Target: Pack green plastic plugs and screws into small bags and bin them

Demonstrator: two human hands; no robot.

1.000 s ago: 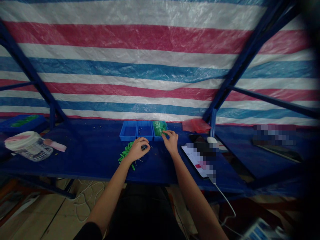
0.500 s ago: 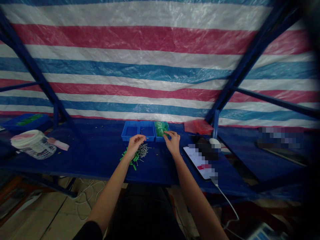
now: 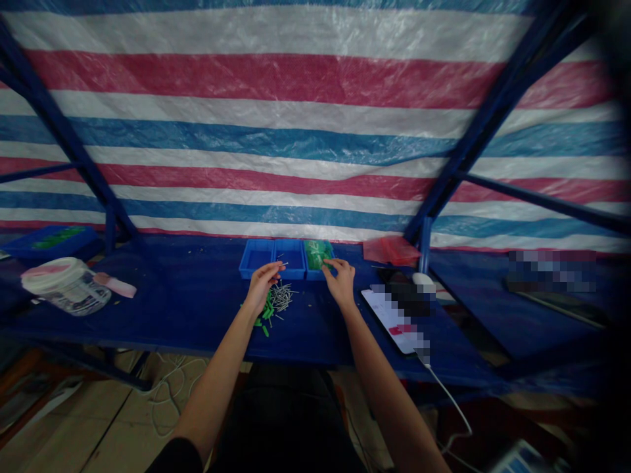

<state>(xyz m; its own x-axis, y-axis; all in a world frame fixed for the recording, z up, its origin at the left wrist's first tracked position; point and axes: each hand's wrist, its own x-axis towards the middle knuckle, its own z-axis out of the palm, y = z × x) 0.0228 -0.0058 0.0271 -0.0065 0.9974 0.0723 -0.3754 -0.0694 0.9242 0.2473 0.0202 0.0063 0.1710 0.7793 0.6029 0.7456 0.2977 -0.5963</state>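
Observation:
My left hand [image 3: 263, 282] is closed in a pinch on a thin silver screw [image 3: 284, 264], just in front of the middle blue bin [image 3: 290, 249]. Beneath and beside it on the table lie a heap of silver screws [image 3: 282, 297] and several green wall plugs [image 3: 267, 314], partly hidden by the hand. My right hand [image 3: 341, 279] rests at the front of the right bin, fingers slightly curved and apart, their tips by a clear bag of green pieces [image 3: 317, 252] in that bin. The left bin [image 3: 257, 255] stands beside the middle one.
On the blue table [image 3: 187, 309], a white-lidded tub [image 3: 69, 289] stands left, before a blue tray [image 3: 52, 242] with green pieces. A phone [image 3: 392, 322] with a white cable [image 3: 451, 397], a white mouse [image 3: 424, 282] and a red plastic bag [image 3: 392, 250] lie right. Blue frame posts [image 3: 424, 243] rise behind.
My left hand has risen slightly and moved a little away from me, carrying the screw towards the middle bin. My right hand stays where it was.

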